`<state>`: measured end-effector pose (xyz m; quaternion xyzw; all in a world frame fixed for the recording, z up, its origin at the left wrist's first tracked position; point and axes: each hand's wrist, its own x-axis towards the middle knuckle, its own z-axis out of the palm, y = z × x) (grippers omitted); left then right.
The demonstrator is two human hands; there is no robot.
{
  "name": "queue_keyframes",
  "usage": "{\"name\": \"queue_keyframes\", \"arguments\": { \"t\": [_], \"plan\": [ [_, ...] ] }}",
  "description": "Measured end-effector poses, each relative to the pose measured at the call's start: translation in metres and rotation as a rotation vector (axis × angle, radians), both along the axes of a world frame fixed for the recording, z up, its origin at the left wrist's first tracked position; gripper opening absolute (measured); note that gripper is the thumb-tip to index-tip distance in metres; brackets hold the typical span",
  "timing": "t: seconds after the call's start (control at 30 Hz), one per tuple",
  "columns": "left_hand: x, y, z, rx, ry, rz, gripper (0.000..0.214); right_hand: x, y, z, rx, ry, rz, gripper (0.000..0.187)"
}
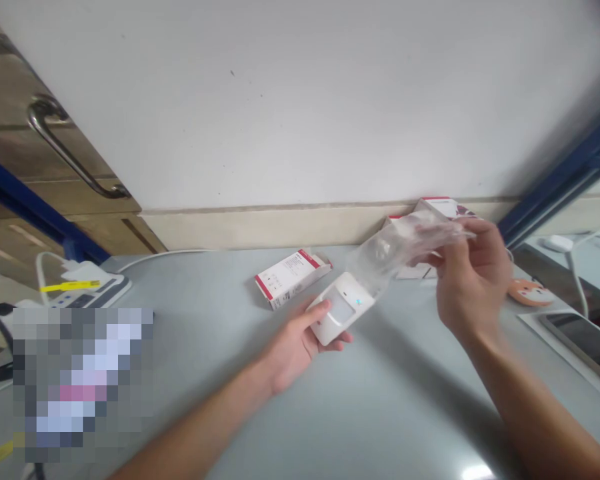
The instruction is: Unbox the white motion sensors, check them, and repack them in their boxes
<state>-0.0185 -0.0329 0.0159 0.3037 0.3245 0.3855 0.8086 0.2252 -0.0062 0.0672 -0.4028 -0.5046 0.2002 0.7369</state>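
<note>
The left hand (295,350) grips a white sensor (343,308); the right hand (473,280) pinches a clear bag (387,250). If a tug on the bag loosens the grip, the sensor could fall.

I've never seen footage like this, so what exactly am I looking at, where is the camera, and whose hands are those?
This picture comes from a camera worn on a person's head, looking forward and down, so the arms reaching in are that person's own. No machine is involved. The left hand cradles a white plastic device, probably a motion sensor. The right hand pinches a clear plastic bag, whose lower end meets the device. On the grey table lie a white and red carton and, partly behind the bag, a second carton. The patch at lower left is pixelated, so it can't be made out.
</note>
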Motion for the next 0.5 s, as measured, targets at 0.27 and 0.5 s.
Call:
{"name": "queue_keyframes", "arguments": {
  "t": [0.27,0.5],
  "plan": [
    [-0.005,0.002,0.015,-0.023,-0.122,-0.018,0.059,-0.007,0.026,-0.054,-0.279,-0.382,0.062,0.021],
    [-0.013,0.009,0.025,-0.048,-0.119,0.195,0.056,-0.012,0.029,-0.06,-0.456,-0.179,0.121,0.031]
  ]
}}
